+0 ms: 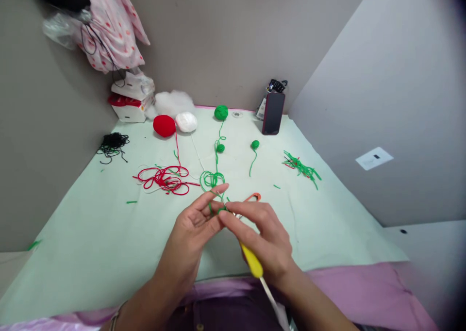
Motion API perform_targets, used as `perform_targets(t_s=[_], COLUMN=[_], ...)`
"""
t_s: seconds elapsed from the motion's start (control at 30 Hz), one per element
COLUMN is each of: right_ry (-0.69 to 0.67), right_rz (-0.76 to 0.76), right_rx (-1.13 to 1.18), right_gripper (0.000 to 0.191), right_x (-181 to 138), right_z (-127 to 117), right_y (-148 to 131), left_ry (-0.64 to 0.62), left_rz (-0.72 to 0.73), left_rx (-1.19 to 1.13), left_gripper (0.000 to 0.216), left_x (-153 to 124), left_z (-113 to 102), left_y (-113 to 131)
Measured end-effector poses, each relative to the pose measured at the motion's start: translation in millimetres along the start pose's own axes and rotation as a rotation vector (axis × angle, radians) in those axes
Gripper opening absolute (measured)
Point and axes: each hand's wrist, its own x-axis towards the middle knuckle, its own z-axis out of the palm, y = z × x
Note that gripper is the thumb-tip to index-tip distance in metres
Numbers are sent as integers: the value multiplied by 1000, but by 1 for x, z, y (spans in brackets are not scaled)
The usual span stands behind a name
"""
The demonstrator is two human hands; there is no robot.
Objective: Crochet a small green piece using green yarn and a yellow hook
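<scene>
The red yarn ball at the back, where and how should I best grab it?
Grip the red yarn ball across its round body from above, on its left and front sides. The white ball touches its right, and its strand trails off the front right.

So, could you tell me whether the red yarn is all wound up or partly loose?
Partly loose: the red ball trails a strand into a loose red tangle on the cloth.

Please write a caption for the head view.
Left hand loops green yarn; right hand holds yellow-handled crochet hook.

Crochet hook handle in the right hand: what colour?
Yellow; the crochet hook handle shows in the head view.
</scene>
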Motion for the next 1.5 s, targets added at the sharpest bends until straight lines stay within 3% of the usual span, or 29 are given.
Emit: perform_targets(t_s=[0.07,0.13,0.27,0.47,0.63,0.77,0.9,1.0,1.1,1.3,1.5], right_ry=[53,142,161,142,139,111,40,20,48,76,-7], right_rz=[-18,108,372,536,663,560,273,138,111,201,16], right_rx=[1,153,473,648,782,613,365,279,307,350,147], right_gripper=[36,32,18,15,18,20,25,30,33,28,30], right_x=[-1,0,5,4,1,2,2,-1,-2,0,-4], right_z=[-1,-1,1,4,2,-2,-5,-4,-3,-4,-3], right_y=[1,1,2,6,10,4,-2,-1,1,0,1], left_ry=[-36,-28,22,-62,-6,15,102,135,147,139,188], left_rz=[-99,-139,-24,41,83,129,221,268,267,235,337], left_rx=[-103,-155,-22,139,195,278,388,447,476,481,521], left_gripper=[44,41,35,30,31,31,32,29,20,19,16], left_x=[3,5,4,-1,-1,0,0,-1,-2,-3,-2], left_z=[0,-1,-4,-7,-10,-13,-12,-10,-11,-12,-5], left_y=[3,6,4,-1,4,2,1,3,6,7,6])
